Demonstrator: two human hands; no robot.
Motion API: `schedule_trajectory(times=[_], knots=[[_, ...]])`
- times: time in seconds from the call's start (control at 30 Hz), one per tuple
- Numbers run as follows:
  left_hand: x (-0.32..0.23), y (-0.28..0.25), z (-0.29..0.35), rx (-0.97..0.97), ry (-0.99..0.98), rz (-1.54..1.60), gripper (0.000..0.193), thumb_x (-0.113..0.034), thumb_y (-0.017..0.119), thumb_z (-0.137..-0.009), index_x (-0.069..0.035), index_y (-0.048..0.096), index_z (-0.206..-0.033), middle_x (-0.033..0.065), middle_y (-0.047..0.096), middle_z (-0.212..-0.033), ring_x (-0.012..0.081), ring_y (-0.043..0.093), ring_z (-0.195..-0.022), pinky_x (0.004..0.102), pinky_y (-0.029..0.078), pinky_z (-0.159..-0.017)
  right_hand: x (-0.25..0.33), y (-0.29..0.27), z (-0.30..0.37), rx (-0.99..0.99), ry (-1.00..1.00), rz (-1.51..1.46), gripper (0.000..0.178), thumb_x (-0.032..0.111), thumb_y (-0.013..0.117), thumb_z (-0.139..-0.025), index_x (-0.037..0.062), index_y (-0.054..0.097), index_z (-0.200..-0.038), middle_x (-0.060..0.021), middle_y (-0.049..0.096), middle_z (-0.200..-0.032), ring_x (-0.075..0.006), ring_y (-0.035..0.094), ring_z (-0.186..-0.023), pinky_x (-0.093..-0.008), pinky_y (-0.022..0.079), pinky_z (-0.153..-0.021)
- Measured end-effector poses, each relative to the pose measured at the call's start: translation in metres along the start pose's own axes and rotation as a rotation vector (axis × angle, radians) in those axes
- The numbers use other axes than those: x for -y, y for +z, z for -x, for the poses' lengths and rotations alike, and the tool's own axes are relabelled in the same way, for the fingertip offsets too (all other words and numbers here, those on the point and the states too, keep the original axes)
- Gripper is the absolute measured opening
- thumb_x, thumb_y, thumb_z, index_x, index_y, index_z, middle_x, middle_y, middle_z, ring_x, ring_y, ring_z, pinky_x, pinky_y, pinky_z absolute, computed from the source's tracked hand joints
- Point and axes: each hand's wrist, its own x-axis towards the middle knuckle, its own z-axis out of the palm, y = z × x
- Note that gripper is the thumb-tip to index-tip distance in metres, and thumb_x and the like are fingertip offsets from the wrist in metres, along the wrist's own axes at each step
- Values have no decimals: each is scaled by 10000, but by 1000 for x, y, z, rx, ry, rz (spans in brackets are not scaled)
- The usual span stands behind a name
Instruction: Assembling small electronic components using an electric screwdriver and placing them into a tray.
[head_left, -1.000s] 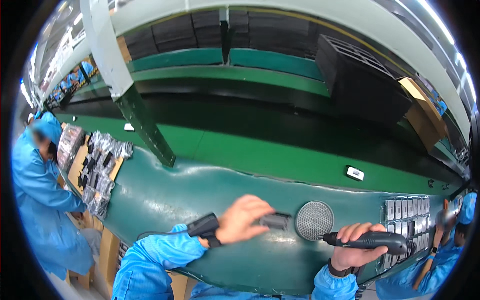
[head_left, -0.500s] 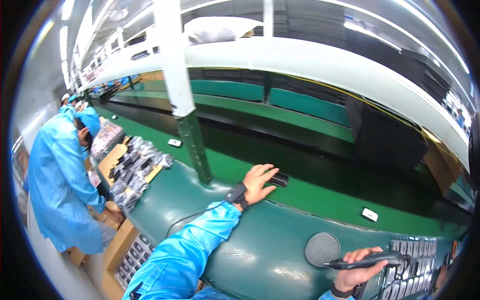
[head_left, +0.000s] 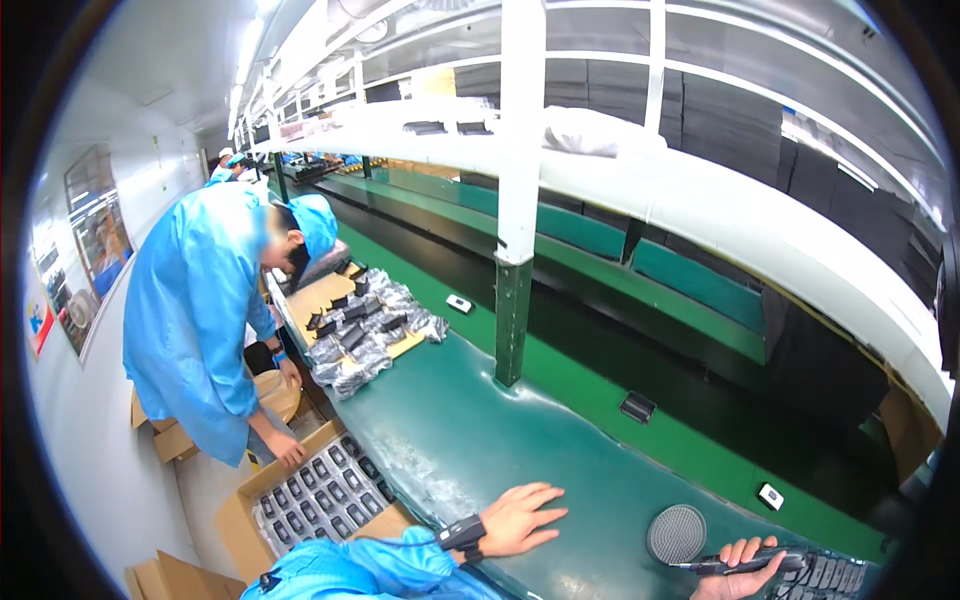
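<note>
My left hand (head_left: 522, 520) is open, its fingers spread low over the green bench mat (head_left: 440, 430), with nothing in it. At the lower right, my right hand (head_left: 735, 580) is closed around a black pen-shaped electric screwdriver (head_left: 750, 562), whose tip points left. Just beyond that tip lies a round grey textured disc (head_left: 677, 534). Several small dark and silver parts (head_left: 835, 574) sit in rows to the right of my right hand. On the green strip past the bench edge is a small black ribbed piece (head_left: 637, 406). A small white device (head_left: 770, 496) rests further right.
An open carton (head_left: 240, 515) holding rows of dark devices stands left of my arm. A co-worker in a blue coat (head_left: 200, 320) bends over there. Bagged black parts (head_left: 365, 335) cover the far-left bench. A post (head_left: 512, 320) rises at the bench edge; another white device (head_left: 459, 303) is left of it.
My left hand has moved back from beside the black ribbed piece to over the mat, leaving the piece on the green strip. The view has swung left. The screwdriver stays in my right hand.
</note>
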Motion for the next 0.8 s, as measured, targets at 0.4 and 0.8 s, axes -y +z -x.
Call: schedule_trajectory(times=[0.4,0.8], knots=[[-8,-3,0,0,-248,-6,433,-444,745,-890,-153,736,-1211,43,630,-1355,296,545,-1278,455,421,-1042,2,-7,-17,-228,-23,-101,353,446,514,-1047,124,572,-914,-24,457,-662,-171,421,-603,-341,386,-614],[-7,-7,-1,22,-266,19,399,-404,718,-925,-120,746,-1204,58,638,-1376,299,555,-1279,449,431,-1033,4,-30,-27,-196,-115,-198,233,227,502,-1081,33,629,-1076,-105,659,-916,-256,620,-892,-454,502,-925]])
